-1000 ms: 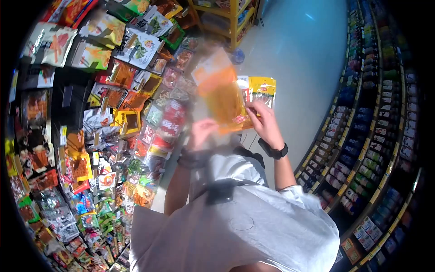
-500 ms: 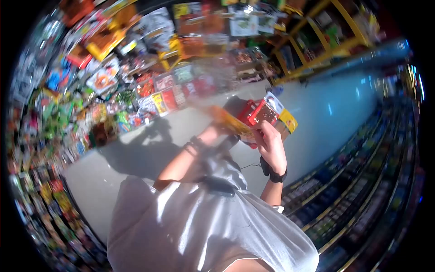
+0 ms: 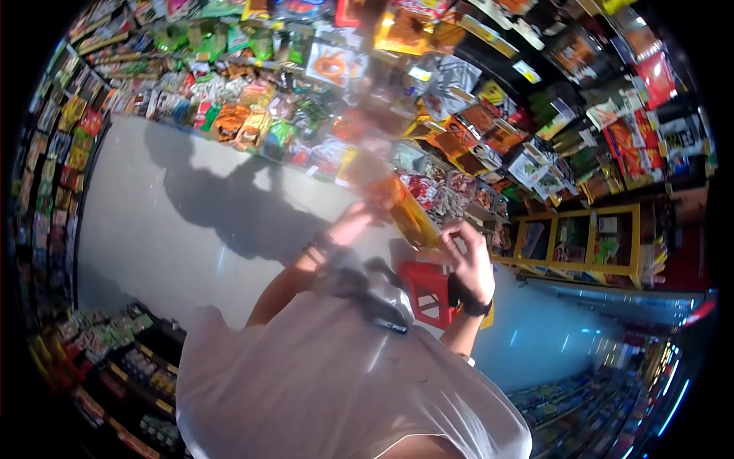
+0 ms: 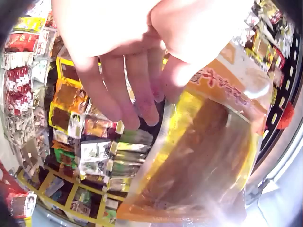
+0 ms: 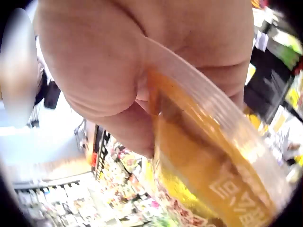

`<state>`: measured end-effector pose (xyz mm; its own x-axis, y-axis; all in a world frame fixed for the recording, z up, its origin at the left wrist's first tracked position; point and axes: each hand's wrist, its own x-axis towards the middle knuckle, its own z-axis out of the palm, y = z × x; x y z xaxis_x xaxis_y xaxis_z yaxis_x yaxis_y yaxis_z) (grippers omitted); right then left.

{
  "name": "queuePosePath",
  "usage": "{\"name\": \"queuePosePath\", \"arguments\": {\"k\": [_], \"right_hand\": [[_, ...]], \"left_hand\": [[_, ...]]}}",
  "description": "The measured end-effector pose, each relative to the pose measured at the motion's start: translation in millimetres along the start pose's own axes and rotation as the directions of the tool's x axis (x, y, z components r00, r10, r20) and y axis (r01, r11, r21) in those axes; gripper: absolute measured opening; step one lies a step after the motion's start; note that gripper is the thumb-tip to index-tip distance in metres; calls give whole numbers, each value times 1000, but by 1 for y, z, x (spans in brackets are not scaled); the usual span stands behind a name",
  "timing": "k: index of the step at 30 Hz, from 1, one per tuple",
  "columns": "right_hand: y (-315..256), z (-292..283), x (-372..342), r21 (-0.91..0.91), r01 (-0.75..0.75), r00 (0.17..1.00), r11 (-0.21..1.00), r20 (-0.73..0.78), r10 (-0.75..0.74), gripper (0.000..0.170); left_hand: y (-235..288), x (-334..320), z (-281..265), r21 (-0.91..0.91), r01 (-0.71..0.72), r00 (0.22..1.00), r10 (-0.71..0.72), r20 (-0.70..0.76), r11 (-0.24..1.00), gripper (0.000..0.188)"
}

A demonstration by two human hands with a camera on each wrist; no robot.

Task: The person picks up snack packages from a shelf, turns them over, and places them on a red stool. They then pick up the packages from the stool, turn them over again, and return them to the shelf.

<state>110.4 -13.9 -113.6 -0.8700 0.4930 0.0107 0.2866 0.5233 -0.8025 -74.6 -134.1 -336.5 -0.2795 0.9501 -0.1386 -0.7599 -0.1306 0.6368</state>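
A clear and orange food packet (image 3: 417,218) is tilted between the two hands in the head view. The left hand (image 3: 355,223) is at its left side; in the left wrist view, the left hand's thumb and index finger (image 4: 137,71) meet at the edge of the packet (image 4: 199,151), its other fingers loosely bent. The right hand (image 3: 472,264) is at the lower right end. In the right wrist view, the right hand (image 5: 142,61) pinches the pale rim of the packet (image 5: 203,146) between thumb and fingers.
Shelves of bright packets (image 3: 237,115) curve along the far side. A yellow-framed rack (image 3: 577,241) stands at the right. A red stool-like object (image 3: 428,294) is below the right hand, on the pale floor (image 3: 138,229). Darker shelves (image 3: 145,375) are at the lower left.
The head view has swung, bringing the packet shelves across the top and the yellow rack to the right. The packet stays between both hands, and the red object shows more fully.
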Motion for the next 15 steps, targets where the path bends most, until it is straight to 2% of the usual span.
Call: {"name": "queuePosePath", "arguments": {"k": [1,3,4,5,6,7,8,9,11,12,13,14,15], "right_hand": [[7,3,13,35,24,1000,999,10,-25,8],[24,9,47,43,-106,994,993,22,106,7],[32,14,58,26,-71,997,997,27,71,7],[32,13,68,3,-30,999,1000,34,30,8],[30,12,73,54,-82,994,995,70,78,8],[30,17,79,53,-12,999,999,49,9,8],[30,20,86,47,-32,998,998,49,30,8],[29,24,93,50,-54,998,997,47,52,8],[0,23,95,-49,-1,997,999,73,4,13],[-4,21,93,-105,90,990,990,116,-78,17],[13,17,95,-124,178,956,976,256,-142,14],[18,17,95,-68,177,955,982,254,-154,11],[11,11,96,-19,88,953,996,291,-79,9]], "left_hand": [[-4,0,-18,97,-71,997,67,46,993,19],[22,-10,-6,26,-26,998,27,-51,999,14],[15,-9,-21,109,-37,987,53,-151,993,15],[25,-16,-18,229,-47,979,90,-184,972,17],[35,-21,-12,242,-65,974,115,-198,968,18],[45,-28,-6,254,-73,968,130,-215,964,19],[50,-31,-9,287,-60,968,126,-219,956,19],[34,-29,-31,212,-129,959,176,-222,969,21],[67,-30,-19,149,-38,974,70,-217,988,24],[68,-27,-24,176,-25,976,62,-211,984,24],[66,-22,-31,208,-18,980,58,-191,978,23],[63,-12,-39,234,32,989,4,-150,972,24],[71,-4,-32,292,54,994,-22,-111,955,26]]}}
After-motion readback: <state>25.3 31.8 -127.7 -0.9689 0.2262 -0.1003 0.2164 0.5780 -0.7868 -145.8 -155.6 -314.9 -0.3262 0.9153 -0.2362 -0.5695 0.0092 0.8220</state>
